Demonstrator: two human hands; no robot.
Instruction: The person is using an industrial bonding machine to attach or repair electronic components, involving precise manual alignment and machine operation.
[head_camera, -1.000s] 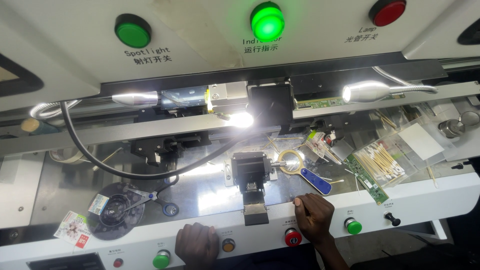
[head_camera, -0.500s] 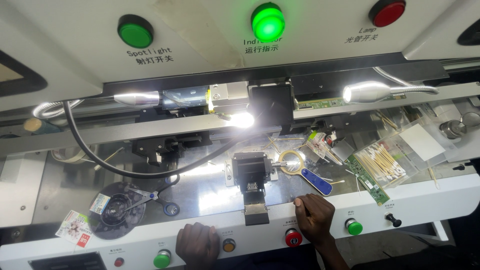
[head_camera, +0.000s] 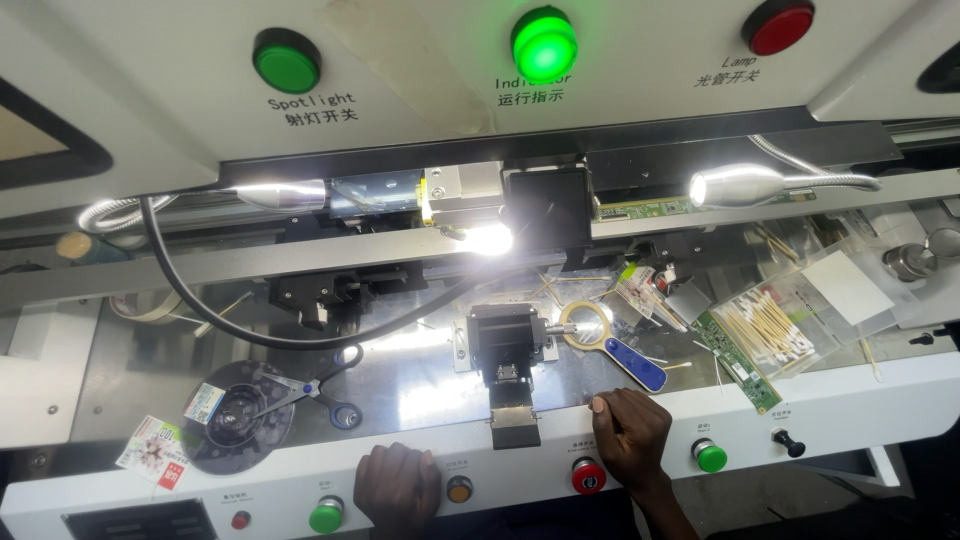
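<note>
Fingers: right hand (head_camera: 630, 432) has its fingers (head_camera: 600, 405) curled together, tips pressed on the top edge of the white front panel (head_camera: 850, 420); they clamp nothing that shows.
Left fingers: left hand (head_camera: 398, 487) lies knuckles-up on the same panel, fingers folded under, so whether they grip anything cannot be told.
Left hand's neighbours: an amber button (head_camera: 459, 489) just to its right, a green button (head_camera: 325, 516) just to its left.
Right hand's neighbours: a red button (head_camera: 588, 476) right below the knuckles, another green button (head_camera: 710, 456) a little further right.
Between the hands: a small dark plate (head_camera: 515, 425) pokes out over the panel edge, straight below the black clamp block (head_camera: 506, 343) on the shiny metal bed.
Beside the right hand: a magnifying glass with a blue handle (head_camera: 612, 340) lies flat just above it, apart from the fingers.
Further right: a clear bag of cotton swabs (head_camera: 770, 325) and a green circuit strip (head_camera: 738, 360).
Left side: scissors (head_camera: 318, 388) rest against a dark tape roll (head_camera: 238, 415).
Overhead: a green lamp (head_camera: 543, 42) is lit, and two gooseneck lights shine down.
</note>
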